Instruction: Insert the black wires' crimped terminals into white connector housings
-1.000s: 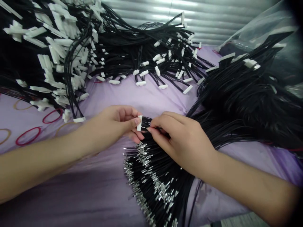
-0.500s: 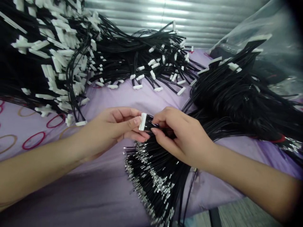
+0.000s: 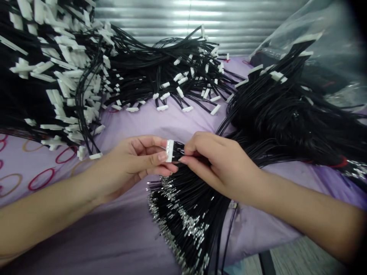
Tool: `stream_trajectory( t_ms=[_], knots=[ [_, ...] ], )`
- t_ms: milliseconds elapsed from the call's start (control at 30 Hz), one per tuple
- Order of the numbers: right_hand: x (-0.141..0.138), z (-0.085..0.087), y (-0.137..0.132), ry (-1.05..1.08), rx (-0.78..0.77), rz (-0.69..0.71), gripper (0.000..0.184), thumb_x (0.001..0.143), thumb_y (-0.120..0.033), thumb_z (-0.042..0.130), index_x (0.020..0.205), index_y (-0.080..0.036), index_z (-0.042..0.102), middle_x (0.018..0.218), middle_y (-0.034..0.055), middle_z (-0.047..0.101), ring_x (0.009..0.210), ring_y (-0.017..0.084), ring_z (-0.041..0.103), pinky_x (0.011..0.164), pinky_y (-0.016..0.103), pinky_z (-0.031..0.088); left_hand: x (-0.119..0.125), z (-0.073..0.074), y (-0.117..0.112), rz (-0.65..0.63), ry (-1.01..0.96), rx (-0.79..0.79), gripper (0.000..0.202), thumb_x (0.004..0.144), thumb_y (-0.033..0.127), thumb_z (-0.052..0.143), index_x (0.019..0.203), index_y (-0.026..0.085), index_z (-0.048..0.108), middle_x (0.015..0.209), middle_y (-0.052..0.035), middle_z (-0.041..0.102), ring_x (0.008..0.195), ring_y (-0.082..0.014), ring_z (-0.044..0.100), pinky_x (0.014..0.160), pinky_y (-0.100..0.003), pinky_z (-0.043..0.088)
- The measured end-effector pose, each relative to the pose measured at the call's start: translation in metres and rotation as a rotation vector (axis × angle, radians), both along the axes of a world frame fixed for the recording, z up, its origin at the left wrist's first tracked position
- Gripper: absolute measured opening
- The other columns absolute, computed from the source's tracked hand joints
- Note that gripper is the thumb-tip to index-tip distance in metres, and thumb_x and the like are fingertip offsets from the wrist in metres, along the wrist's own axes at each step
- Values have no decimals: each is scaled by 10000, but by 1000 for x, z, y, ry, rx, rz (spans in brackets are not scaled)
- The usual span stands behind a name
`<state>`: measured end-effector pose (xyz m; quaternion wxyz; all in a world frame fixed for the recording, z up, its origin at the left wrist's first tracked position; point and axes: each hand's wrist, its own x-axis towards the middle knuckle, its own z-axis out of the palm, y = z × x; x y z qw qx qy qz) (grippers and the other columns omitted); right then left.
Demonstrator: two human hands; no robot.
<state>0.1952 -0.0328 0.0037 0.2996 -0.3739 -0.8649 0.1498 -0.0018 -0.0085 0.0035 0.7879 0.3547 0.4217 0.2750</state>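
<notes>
White multi-pin connector [image 3: 169, 150] pinched between thumb and fingers of left hand [image 3: 132, 164], its long axis near upright in view, crossing the wires' run. Right hand [image 3: 220, 162] closed on black wires [image 3: 179, 151] just right of connector. Fanned bundle of crimped wire ends [image 3: 183, 217] lies below connector. No readable labels.

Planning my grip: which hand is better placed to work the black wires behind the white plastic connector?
Probably the right hand: its fingertips pinch the black wires behind the white plastic connector, which the left hand holds.
</notes>
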Motion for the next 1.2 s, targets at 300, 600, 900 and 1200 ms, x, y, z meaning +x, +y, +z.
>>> stream_trajectory(
  t_ms=[300,600,900,1200],
  knots=[
    [-4,-10,4,73,-87,60,115,894,-173,444,806,-134,508,757,19,515,697,96,454,640,216,389,4,4,-3,49,105,-66,176,604,105,758,740,123,647,710,2,691,596,-89,672,584,-117,566],
    [-5,-1,10,24,-109,-13,163,904,-261,441,835,-143,530,807,28,566,745,109,505,668,223,406,11,14,-5,104,234,-33,242,601,149,773,786,161,616,749,29,665,626,-56,646,596,-107,541],
    [-1,-3,2,-189,111,-79,144,907,-216,403,883,-148,528,839,34,546,719,126,478,625,246,388,12,19,-8,81,194,67,209,658,177,737,818,149,606,725,11,650,643,-60,630,614,-125,515],
    [10,7,26,-353,294,176,236,942,-232,348,949,-126,559,873,30,579,727,102,497,658,219,401,12,21,-10,17,114,77,186,681,191,716,824,159,602,731,13,594,638,-56,583,608,-146,481]
  ],
)
